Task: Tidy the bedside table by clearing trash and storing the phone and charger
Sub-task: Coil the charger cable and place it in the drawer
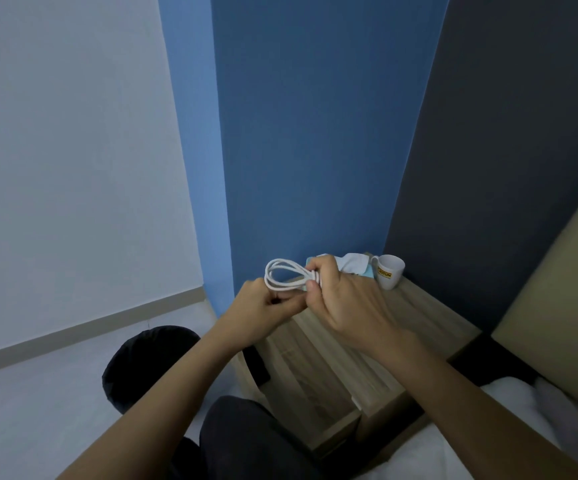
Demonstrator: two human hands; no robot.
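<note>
Both hands hold a white charger cable (282,277) coiled into loops above the wooden bedside table (332,362). My right hand (343,299) pinches the bundle at its right end, fingers closed round the strands. My left hand (263,308) grips the lower left part of the loops. Behind my right hand, at the table's back edge, lies a light blue tissue pack (367,271) with a crumpled white tissue (353,261) on top. The phone is not visible.
A white mug (389,271) with a yellow label stands at the table's back right corner. A blue wall rises behind, a dark panel and beige headboard (557,341) to the right. My dark-clad knees (246,441) and white bedding (522,427) lie below.
</note>
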